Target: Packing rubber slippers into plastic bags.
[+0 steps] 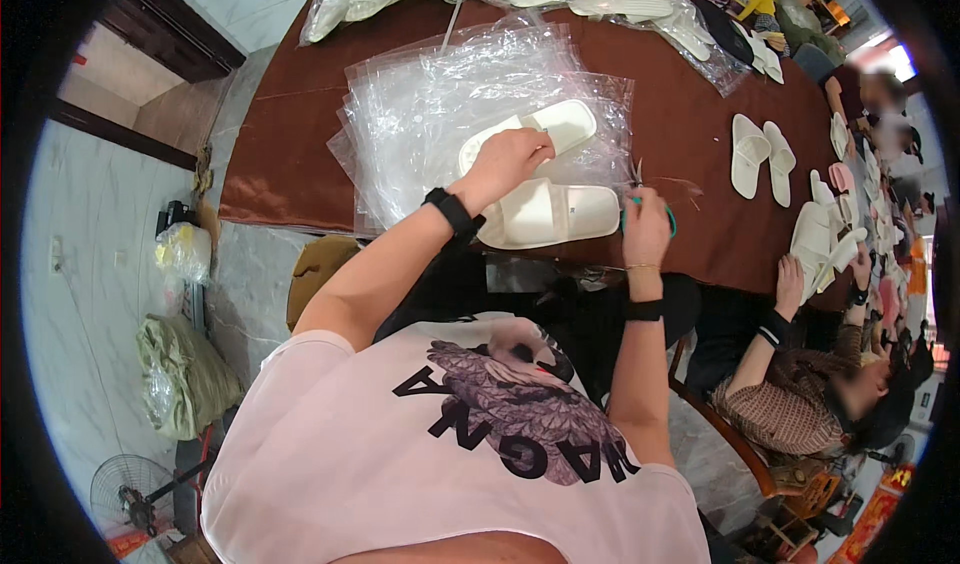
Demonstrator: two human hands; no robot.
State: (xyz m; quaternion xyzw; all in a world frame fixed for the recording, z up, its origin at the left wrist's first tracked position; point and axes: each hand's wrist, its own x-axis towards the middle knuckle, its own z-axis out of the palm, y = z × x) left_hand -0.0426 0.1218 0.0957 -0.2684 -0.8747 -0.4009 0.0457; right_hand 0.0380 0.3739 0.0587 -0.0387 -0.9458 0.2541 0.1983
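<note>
The person's left hand (510,159) is over the far white slipper (568,124), fingers bent; whether they pinch it cannot be told from above. The right hand (647,226) is closed around green-handled scissors (673,222), just right of the near white slipper (592,213). Both slippers lie side by side by clear plastic bags (420,104) on the brown-covered worktop (690,149).
</note>
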